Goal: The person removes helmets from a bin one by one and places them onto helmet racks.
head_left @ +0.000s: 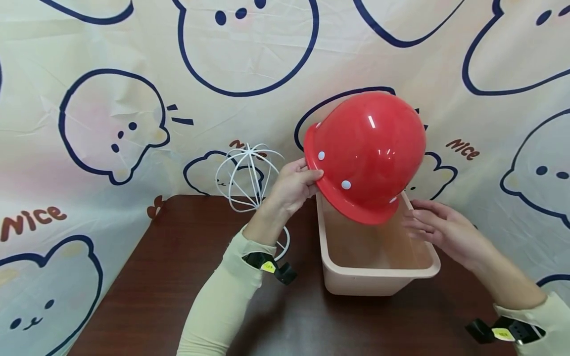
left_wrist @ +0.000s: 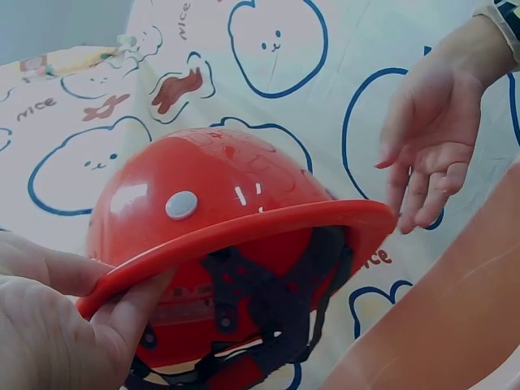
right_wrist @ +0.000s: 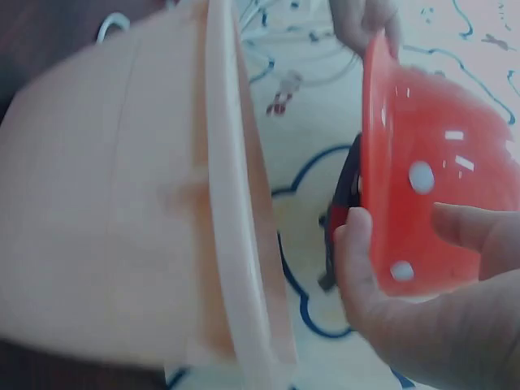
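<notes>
Well, on the left a white wire stand (head_left: 254,175) rises from the dark table (head_left: 178,277), partly hidden by the left arm (head_left: 222,291). Next, the left hand (head_left: 291,185) pinches a red helmet (head_left: 369,153) by its brim, held tilted above the far part of a beige bin (head_left: 367,283), and farthest right the right hand (head_left: 441,230), fingers loosely extended and holding nothing, is near the helmet and the bin's right side

Bin (head_left: 369,283) sitting on table (head_left: 165,277), helmet (head_left: 369,153) hovering near its far end, wire stand (head_left: 257,203) standing left of bin, sheet (head_left: 249,59) hanging behind
</notes>
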A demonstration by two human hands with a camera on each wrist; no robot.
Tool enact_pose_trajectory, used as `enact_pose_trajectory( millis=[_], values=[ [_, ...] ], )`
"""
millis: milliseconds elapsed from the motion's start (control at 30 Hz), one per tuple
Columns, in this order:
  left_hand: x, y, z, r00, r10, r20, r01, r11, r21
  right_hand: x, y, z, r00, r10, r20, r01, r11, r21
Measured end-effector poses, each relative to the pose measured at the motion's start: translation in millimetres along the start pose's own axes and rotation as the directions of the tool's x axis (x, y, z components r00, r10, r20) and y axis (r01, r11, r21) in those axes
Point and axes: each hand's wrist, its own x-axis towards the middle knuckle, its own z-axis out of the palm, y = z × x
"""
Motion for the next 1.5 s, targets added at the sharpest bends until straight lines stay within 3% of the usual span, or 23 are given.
enact_pose_trajectory(
  millis=[133,267,333,433,667,767,933,1033,1233,1500],
  values=[
    [2.8,-3.6,0.5,1.000,0.017,-0.014,-0.018,0.996,-0.085,4.6,-5.3,15.2,0.999,-0.011,0.037,0.001,0.961,0.276],
    [3.1,-7.4,1.5,0.999,0.028,-0.023,-0.031,0.990,-0.135,7.8,-8.1,29.5,0.999,-0.025,0.036,0.005,0.873,0.487],
    [2.6,-8.9,1.7,0.999,0.035,-0.025,-0.038,0.990,-0.139,9.2,-8.8,35.6,0.999,-0.040,0.017,0.025,0.841,0.541],
    [2.4,-10.4,1.6,0.999,0.042,-0.017,-0.044,0.990,-0.133,9.9,-10.8,43.2,0.997,-0.055,-0.047,0.072,0.822,0.565],
    [-0.3,-9.4,-0.2,0.999,0.043,0.012,-0.042,0.996,-0.080,11.0,-20.2,51.8,0.983,-0.040,-0.177,0.136,0.808,0.573],
    [-3.8,-7.3,-0.4,0.999,0.041,0.009,-0.042,0.999,0.022,13.0,-24.2,51.5,0.979,-0.049,-0.198,0.157,0.801,0.578],
    [-12.5,-2.4,1.1,0.997,0.052,0.052,-0.061,0.983,0.174,13.9,-31.5,47.6,0.970,-0.072,-0.234,0.191,0.819,0.541],
    [-17.7,2.6,2.9,0.996,0.072,0.057,-0.082,0.977,0.195,15.2,-37.1,48.1,0.969,-0.075,-0.237,0.192,0.831,0.522],
    [-29.9,16.5,8.8,0.995,0.103,0.004,-0.101,0.964,0.244,17.6,-46.2,51.6,0.971,-0.111,-0.210,0.208,0.824,0.527],
    [-47.7,36.6,6.3,0.990,0.124,-0.060,-0.109,0.970,0.217,20.8,-70.6,60.5,0.979,-0.094,-0.182,0.171,0.865,0.472]
  ],
)
